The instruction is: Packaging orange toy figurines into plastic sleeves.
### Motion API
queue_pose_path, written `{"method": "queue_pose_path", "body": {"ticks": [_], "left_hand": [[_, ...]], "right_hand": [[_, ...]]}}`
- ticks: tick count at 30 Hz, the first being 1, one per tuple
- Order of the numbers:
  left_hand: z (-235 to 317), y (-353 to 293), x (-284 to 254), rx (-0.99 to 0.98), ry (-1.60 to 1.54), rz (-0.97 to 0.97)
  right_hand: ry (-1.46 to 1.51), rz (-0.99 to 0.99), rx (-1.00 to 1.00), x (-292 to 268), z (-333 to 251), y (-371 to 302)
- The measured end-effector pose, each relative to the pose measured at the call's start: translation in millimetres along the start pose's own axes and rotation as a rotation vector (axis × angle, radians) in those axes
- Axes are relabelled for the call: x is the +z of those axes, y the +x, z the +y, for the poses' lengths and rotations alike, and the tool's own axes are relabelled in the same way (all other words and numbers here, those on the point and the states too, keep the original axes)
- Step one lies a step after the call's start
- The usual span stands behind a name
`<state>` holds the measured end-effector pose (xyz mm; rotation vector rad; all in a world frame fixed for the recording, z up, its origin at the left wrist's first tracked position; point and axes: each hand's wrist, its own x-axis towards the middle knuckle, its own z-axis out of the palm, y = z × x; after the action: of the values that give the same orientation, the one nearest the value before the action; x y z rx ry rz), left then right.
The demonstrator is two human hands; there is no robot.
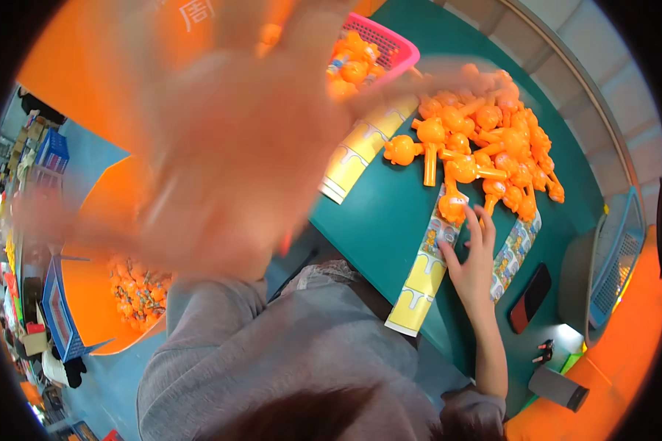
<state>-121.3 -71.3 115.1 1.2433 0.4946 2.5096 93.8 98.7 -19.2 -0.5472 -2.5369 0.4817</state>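
My left hand (235, 147) is raised close to the camera, large and smeared by motion. Its fingers look spread, and I see nothing held in it. My right hand (474, 253) rests over the green table with fingers bent and apart. Its fingertips are beside the round head of an orange plastic toy (451, 206), and its thumb lies at the edge of a patterned sticker strip (423, 275) with a yellow-and-white end. Beyond it rises a heap of orange toys (485, 140) with round heads and stick handles. A second patterned strip (517, 250) lies right of the hand.
A yellow strip (353, 158) lies left of the heap, below a pink basket (401, 51) of orange toys. At right are a phone (530, 298), a grey cylinder (557, 387) and a blue basket (616, 264). An orange bin (95, 301) with small orange pieces stands lower left.
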Motion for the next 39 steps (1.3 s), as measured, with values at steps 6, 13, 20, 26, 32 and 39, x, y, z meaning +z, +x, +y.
{"method": "queue_pose_path", "body": {"ticks": [6, 13, 20, 26, 32, 39], "left_hand": [[1.2, -51.0, 31.0, -0.723, -0.713, -0.569], [30.8, -55.9, 58.7, -0.209, -0.861, -0.364], [36.3, -38.5, 66.0, -0.199, -0.783, -0.480], [33.7, -36.6, 59.3, -0.242, -0.763, -0.463], [39.0, -42.0, 69.9, -0.263, -0.698, -0.422], [33.9, -38.6, 62.8, -0.336, -0.764, -0.419]], "right_hand": [[0.277, -0.013, 0.083, 44.3, 42.6, 43.8], [0.112, 0.036, -0.130, 44.8, 0.1, 64.1], [0.116, 0.035, -0.070, 10.8, -10.5, 22.6], [0.123, -0.052, -0.046, -2.4, -13.5, -17.3], [0.154, -0.185, -0.150, -7.7, -25.5, -40.2], [0.127, -0.453, -0.183, -23.9, -51.0, -68.8]]}}
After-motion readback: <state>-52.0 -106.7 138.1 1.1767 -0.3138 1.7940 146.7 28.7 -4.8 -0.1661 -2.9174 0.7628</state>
